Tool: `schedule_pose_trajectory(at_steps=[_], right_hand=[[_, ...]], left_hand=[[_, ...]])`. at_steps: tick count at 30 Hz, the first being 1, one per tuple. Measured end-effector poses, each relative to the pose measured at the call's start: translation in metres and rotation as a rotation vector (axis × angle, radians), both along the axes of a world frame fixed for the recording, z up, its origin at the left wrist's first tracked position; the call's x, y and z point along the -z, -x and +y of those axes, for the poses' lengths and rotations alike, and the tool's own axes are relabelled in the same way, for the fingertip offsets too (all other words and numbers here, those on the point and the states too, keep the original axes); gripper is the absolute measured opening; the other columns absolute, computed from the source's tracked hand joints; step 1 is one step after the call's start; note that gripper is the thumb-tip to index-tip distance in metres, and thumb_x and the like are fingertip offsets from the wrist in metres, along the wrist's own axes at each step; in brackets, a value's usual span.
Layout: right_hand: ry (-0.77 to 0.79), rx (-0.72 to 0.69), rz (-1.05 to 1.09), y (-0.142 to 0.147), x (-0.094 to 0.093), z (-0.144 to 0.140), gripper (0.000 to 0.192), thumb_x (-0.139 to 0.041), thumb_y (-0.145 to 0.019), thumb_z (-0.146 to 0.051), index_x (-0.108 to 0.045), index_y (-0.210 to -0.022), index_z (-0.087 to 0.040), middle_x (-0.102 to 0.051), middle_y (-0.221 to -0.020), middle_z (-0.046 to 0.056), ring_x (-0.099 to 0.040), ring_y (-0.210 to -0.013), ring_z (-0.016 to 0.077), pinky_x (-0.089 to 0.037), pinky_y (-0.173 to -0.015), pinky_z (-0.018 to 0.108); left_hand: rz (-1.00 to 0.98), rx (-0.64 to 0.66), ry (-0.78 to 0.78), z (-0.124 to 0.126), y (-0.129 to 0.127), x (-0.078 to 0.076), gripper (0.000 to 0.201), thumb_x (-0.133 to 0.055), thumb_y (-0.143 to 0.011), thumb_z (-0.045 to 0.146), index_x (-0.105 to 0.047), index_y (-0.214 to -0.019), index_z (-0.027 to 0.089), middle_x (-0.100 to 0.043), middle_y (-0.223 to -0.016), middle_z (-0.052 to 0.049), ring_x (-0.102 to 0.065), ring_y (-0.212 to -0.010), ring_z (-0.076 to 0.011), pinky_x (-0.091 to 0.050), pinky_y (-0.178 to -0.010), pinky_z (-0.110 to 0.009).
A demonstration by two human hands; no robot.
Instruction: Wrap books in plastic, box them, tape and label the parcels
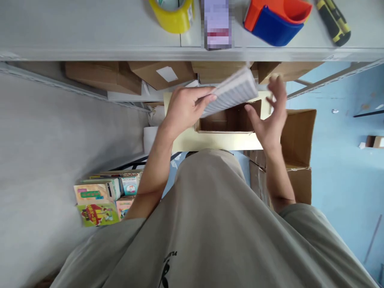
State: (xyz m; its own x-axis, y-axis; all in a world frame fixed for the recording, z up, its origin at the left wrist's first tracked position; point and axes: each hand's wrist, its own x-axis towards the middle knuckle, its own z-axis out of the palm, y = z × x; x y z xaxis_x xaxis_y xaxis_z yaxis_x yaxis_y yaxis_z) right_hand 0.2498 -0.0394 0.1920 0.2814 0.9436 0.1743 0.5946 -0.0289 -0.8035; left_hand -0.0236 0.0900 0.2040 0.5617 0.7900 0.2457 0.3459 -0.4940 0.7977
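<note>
A white stack of booklets (232,93) is gripped by the left hand (184,110) above the open carton (228,120), not yet lowered inside. The right hand (271,116) is held beside the carton, fingers spread and released.

Likely a packing room: cardboard boxes (103,76), tape roll (172,14), stacked books (102,200).

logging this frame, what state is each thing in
left hand: gripping a stack of books, tilted over the box
right hand: open, fingers spread, holding nothing
small box: flaps open, looks empty
tape roll: lying on the table
big carton: flap open
</note>
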Motion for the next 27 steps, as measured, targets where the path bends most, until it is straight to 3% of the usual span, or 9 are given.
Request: schedule_pose_trajectory(at_steps=[2,5,8,12,15,19,24,27], right_hand=[[-0.01,-0.059,-0.251,-0.014,-0.024,0.002,0.079,-0.073,-0.117,-0.066,-0.05,-0.188,-0.039,-0.058,-0.187,0.014,-0.043,-0.183,0.0468,-0.047,-0.144,0.074],[0.047,-0.26,-0.464,-0.02,-0.03,0.007,0.053,-0.062,-0.124,-0.045,-0.066,-0.176,-0.038,-0.076,-0.167,0.011,-0.06,-0.17,0.0451,-0.047,-0.141,0.076],[0.161,-0.383,-0.56,-0.019,-0.003,0.015,0.039,-0.058,-0.124,-0.029,-0.083,-0.153,-0.031,-0.09,-0.135,0.011,-0.08,-0.136,0.038,-0.058,-0.13,0.066],[0.36,-0.454,-0.64,-0.02,0.035,0.026,0.033,-0.061,-0.119,-0.019,-0.091,-0.131,-0.023,-0.092,-0.124,0.014,-0.082,-0.115,0.034,-0.061,-0.113,0.051],[0.544,-0.491,-0.654,-0.021,0.047,0.034,0.037,-0.059,-0.118,-0.019,-0.091,-0.136,-0.021,-0.091,-0.135,0.016,-0.083,-0.117,0.0347,-0.061,-0.105,0.047],[0.734,-0.537,-0.681,-0.018,0.057,0.047,0.041,-0.061,-0.12,-0.025,-0.089,-0.15,-0.021,-0.089,-0.142,0.02,-0.084,-0.13,0.0406,-0.063,-0.107,0.05],[0.828,-0.758,-0.803,-0.002,0.086,0.07,0.044,-0.055,-0.116,-0.011,-0.089,-0.145,-0.008,-0.087,-0.144,0.031,-0.083,-0.141,0.045,-0.062,-0.117,0.053],[0.861,-0.824,-0.83,0.01,0.108,0.081,0.044,-0.059,-0.117,-0.016,-0.087,-0.15,-0.007,-0.084,-0.149,0.033,-0.08,-0.147,0.0445,-0.06,-0.123,0.055]], left_hand=[[0.177,0.13,-0.136,-0.002,-0.017,-0.016,0.03,-0.066,-0.123,0.041,-0.091,-0.115,0.026,-0.078,-0.09,-0.003,-0.069,-0.079,-0.0213,-0.048,-0.075,-0.036],[0.326,0.219,-0.123,-0.01,-0.043,-0.017,0.035,-0.06,-0.124,0.035,-0.091,-0.11,0.03,-0.085,-0.095,-0.004,-0.079,-0.088,-0.0268,-0.054,-0.081,-0.039],[0.37,0.203,0.012,-0.016,-0.059,0.009,0.031,-0.064,-0.122,0.037,-0.092,-0.112,0.032,-0.09,-0.101,-0.004,-0.086,-0.103,-0.03,-0.061,-0.097,-0.042],[0.513,0.189,0.156,-0.011,-0.06,0.059,0.026,-0.074,-0.115,0.038,-0.093,-0.132,0.031,-0.094,-0.122,-0.007,-0.085,-0.127,-0.035,-0.062,-0.115,-0.047],[0.654,0.201,0.234,-0.003,-0.051,0.084,0.031,-0.073,-0.111,0.029,-0.094,-0.134,0.027,-0.095,-0.124,-0.01,-0.085,-0.13,-0.0361,-0.059,-0.122,-0.048],[0.793,0.237,0.28,0.002,-0.046,0.101,0.035,-0.068,-0.108,0.022,-0.096,-0.129,0.024,-0.094,-0.115,-0.013,-0.087,-0.12,-0.0365,-0.06,-0.111,-0.043],[0.966,0.301,0.318,0.006,-0.062,0.124,0.037,-0.072,-0.105,0.019,-0.095,-0.134,0.021,-0.093,-0.124,-0.019,-0.088,-0.122,-0.0374,-0.062,-0.103,-0.039],[1.054,0.317,0.319,0.01,-0.075,0.144,0.043,-0.073,-0.099,0.016,-0.095,-0.135,0.021,-0.093,-0.13,-0.018,-0.088,-0.124,-0.037,-0.064,-0.105,-0.039]])
